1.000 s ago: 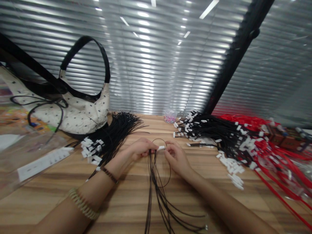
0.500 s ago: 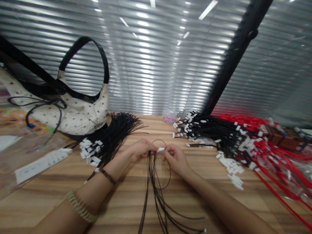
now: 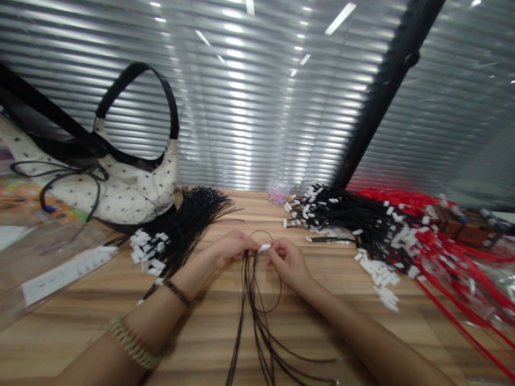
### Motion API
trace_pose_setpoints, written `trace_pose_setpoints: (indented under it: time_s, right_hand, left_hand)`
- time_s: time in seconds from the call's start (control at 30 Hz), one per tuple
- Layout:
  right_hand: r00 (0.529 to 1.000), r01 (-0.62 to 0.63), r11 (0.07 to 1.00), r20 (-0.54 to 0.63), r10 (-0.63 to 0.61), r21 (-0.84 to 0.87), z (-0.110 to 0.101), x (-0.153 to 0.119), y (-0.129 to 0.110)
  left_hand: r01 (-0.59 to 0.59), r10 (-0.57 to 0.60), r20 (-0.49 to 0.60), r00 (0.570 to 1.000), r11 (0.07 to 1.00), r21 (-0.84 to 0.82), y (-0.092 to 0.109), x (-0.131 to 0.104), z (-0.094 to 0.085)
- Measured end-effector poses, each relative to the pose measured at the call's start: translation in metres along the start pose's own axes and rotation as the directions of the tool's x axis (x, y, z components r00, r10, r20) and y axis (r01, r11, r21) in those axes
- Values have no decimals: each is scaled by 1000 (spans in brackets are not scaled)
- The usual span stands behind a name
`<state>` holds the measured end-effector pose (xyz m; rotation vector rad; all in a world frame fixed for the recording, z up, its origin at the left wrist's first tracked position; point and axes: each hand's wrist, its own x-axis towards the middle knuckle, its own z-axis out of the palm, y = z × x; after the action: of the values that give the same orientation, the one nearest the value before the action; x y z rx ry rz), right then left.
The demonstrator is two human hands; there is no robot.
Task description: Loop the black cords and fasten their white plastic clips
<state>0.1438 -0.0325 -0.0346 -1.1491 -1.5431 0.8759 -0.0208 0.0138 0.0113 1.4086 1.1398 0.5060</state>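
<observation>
My left hand (image 3: 236, 247) is closed on several thin black cords (image 3: 253, 300), which hang from its fingertips and fan out toward the near edge of the view. A small white plastic clip (image 3: 264, 247) lies between the fingertips of both hands. My right hand (image 3: 288, 261) pinches at the clip's right end. One cord makes a small loop above the clip and a wider loop beneath it, passing close to the right fingers. Exactly how the cord enters the clip is too small to tell.
A bundle of black cords (image 3: 201, 209) with white clips lies left, beside a cream handbag (image 3: 137, 193). On the right are more clipped black cords (image 3: 350, 209), loose white clips (image 3: 378, 273) and red straps (image 3: 454, 279). A small clear tub (image 3: 278, 193) stands near the blinds.
The view has shifted very slightly. Both hands keep the same hold on the cords and the clip, with no clear movement.
</observation>
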Motion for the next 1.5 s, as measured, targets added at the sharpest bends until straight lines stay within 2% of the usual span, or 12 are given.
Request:
trace_pose_setpoints:
  time_s: [0.2, 0.3, 0.37, 0.43, 0.57, 0.63, 0.7, 0.77, 0.9, 1.17, 1.33, 1.5]
  right_hand:
    - [996, -86, 996, -36, 87, 28, -8, 3, -3]
    - [953, -265, 961, 175, 248, 76, -27, 2, -11]
    - [820, -463, 867, 459, 341, 183, -43, 1, -16]
    - [613, -673, 699, 713, 342, 243, -56, 2, -16]
    - [351, -824, 551, 882, 313, 133, -64, 11, -8]
    - [281, -874, 476, 897, 341, 93, -61, 21, -4]
    - [319, -900, 408, 867, 382, 152, -58, 33, -4]
    - [438, -874, 409, 793, 423, 264, -56, 47, -6]
    - [656, -707, 652, 601, 457, 275, -51, 75, -10]
    - [938, -304, 945, 213, 274, 124, -17, 97, -23]
    - [1000, -4, 998, 8, 5, -61, -11, 67, -34]
    - [1000, 12, 983, 1, -12, -184, -9, 20, -31]
  left_hand:
    - [15, -40, -118, 992, 980, -200, 2, 1, 1]
    - [7, -46, -151, 987, 970, -245, 1, 4, -3]
    - [-3, -42, -168, 985, 965, -262, 1, 5, -7]
    - [-19, -32, -172, 985, 959, -283, 3, 5, -11]
    - [-35, -10, -134, 991, 943, -330, 17, -5, -16]
    - [-57, 20, -115, 993, 943, -329, 27, -13, -16]
    - [-89, 60, -103, 993, 949, -304, 37, -20, -15]
    - [-108, 86, -94, 992, 960, -260, 42, -26, -13]
    - [-107, 97, -70, 993, 982, -158, 40, -29, -4]
    - [-42, 48, -101, 994, 997, 61, 3, -8, 5]
    - [7, 3, -147, 989, 998, 65, -6, -1, 4]
    - [7, 2, -140, 990, 998, 69, -3, -1, 5]
